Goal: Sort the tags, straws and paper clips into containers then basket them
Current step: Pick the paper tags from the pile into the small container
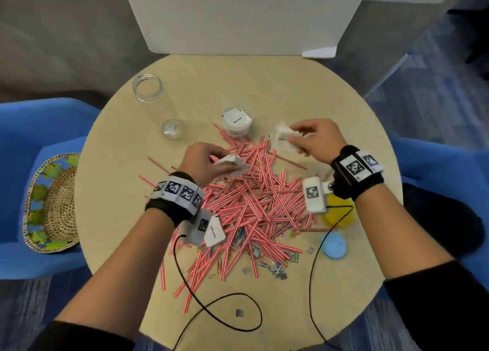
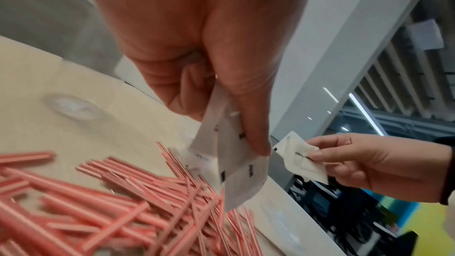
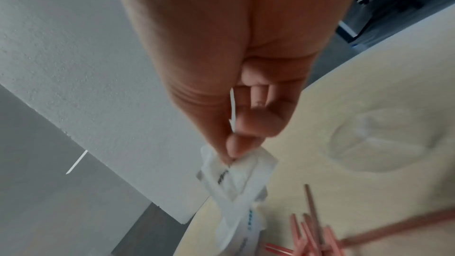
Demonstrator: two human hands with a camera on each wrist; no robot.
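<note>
A heap of red-and-white straws covers the middle of the round table, with paper clips scattered at its near edge. My left hand pinches several white tags above the straws; these tags hang from thumb and fingers in the left wrist view. My right hand pinches more white tags, shown crumpled in the right wrist view. A small clear container behind the heap holds tags. One loose tag lies by my left wrist.
A tall glass jar and a small clear cup stand at the back left. A yellow container and a blue lid sit at the right. A woven basket rests on the blue seat left of the table.
</note>
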